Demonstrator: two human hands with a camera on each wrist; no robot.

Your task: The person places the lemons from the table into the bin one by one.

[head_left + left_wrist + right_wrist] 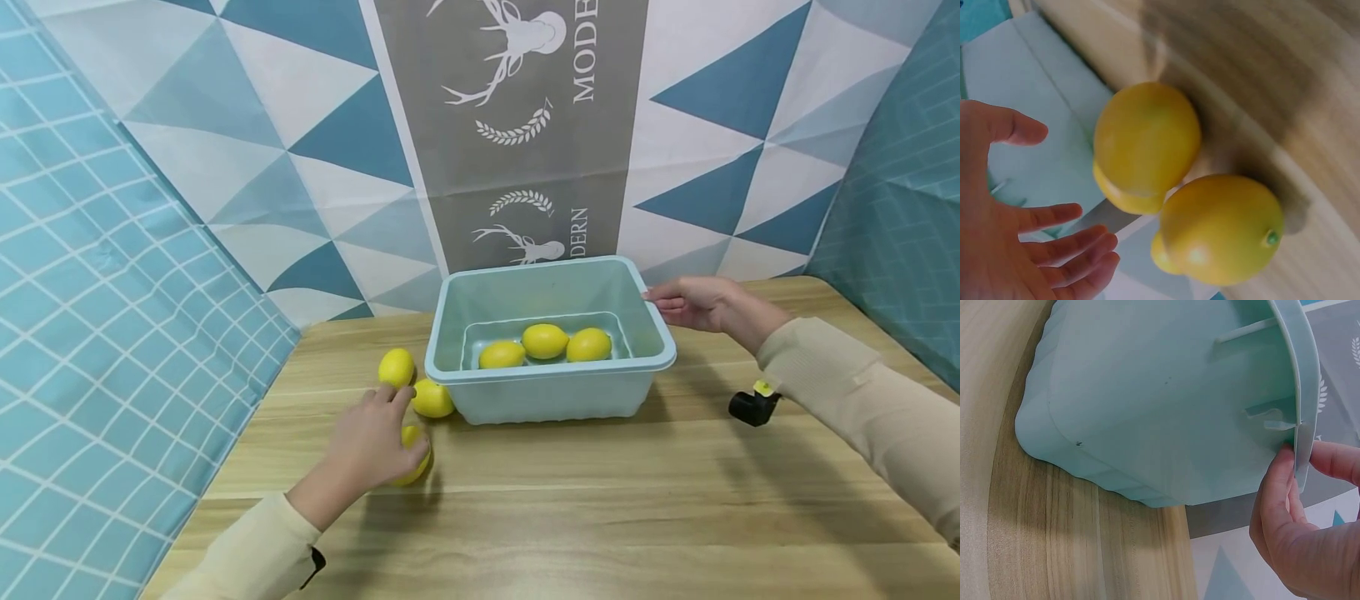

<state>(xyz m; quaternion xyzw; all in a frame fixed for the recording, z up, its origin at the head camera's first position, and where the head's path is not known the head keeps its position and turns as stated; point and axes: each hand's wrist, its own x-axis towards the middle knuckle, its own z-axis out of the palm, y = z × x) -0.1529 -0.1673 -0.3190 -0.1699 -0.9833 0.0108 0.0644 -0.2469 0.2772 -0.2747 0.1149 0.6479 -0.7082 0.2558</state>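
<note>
A pale blue-green plastic bin (555, 396) stands on the table with three yellow lemons (545, 342) inside. My right hand (697, 302) pinches the bin's right rim, thumb on one side and fingers under the lip in the right wrist view. To the bin's left are three more lemons: one farther back (396, 367), one beside the bin wall (433, 399), and a nearer one (412, 456) partly hidden by my left hand (367, 442). In the left wrist view that hand's fingers (1063, 240) are spread and apart from the lemons (1222, 228), holding nothing.
A black object with a yellow tip (754, 405) lies right of the bin, near my right sleeve. The wooden table (570, 517) meets a patterned backdrop (315, 167) behind and a blue grid-patterned cloth (97, 333) on the left.
</note>
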